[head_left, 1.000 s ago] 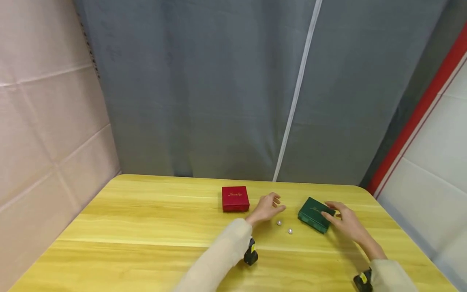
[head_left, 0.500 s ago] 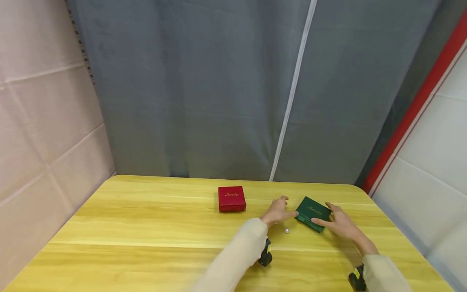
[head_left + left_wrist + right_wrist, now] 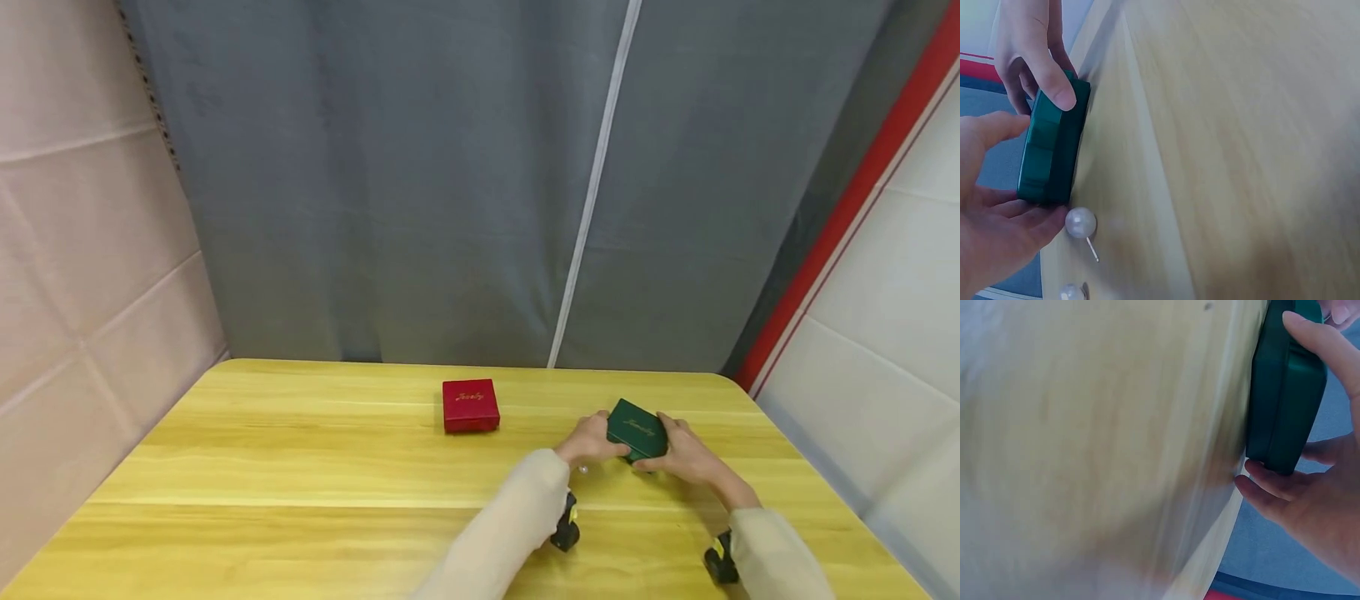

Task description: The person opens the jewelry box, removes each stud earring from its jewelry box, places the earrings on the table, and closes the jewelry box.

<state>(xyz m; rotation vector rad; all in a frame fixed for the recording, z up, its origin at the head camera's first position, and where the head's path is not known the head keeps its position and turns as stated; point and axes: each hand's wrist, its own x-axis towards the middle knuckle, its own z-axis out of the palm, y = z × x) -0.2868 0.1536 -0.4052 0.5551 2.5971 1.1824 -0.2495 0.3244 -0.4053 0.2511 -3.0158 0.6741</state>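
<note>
A closed green jewelry box (image 3: 637, 425) with gold lettering on its lid sits on the right side of the table, between both hands. My left hand (image 3: 591, 442) holds its left end, the thumb at the lid's edge and the fingers against the side in the left wrist view. From the right, my right hand (image 3: 688, 454) grips the box with its thumb on the front and its fingers at the far end. Beside the left fingers lies a pearl stud earring (image 3: 1080, 223) with a thin metal post. A second pearl earring (image 3: 1072, 292) lies nearer the camera, partly cut off.
A closed red jewelry box (image 3: 471, 406) stands left of the hands, near the back of the wooden table (image 3: 300, 467). Behind the table hangs a grey curtain (image 3: 412, 183). White panels (image 3: 877, 333) with a red strip rise on the right.
My left hand has moved right, over the earrings, and taken hold of the green box. My right hand has closed its grip on the box's right side. The head view has shifted slightly.
</note>
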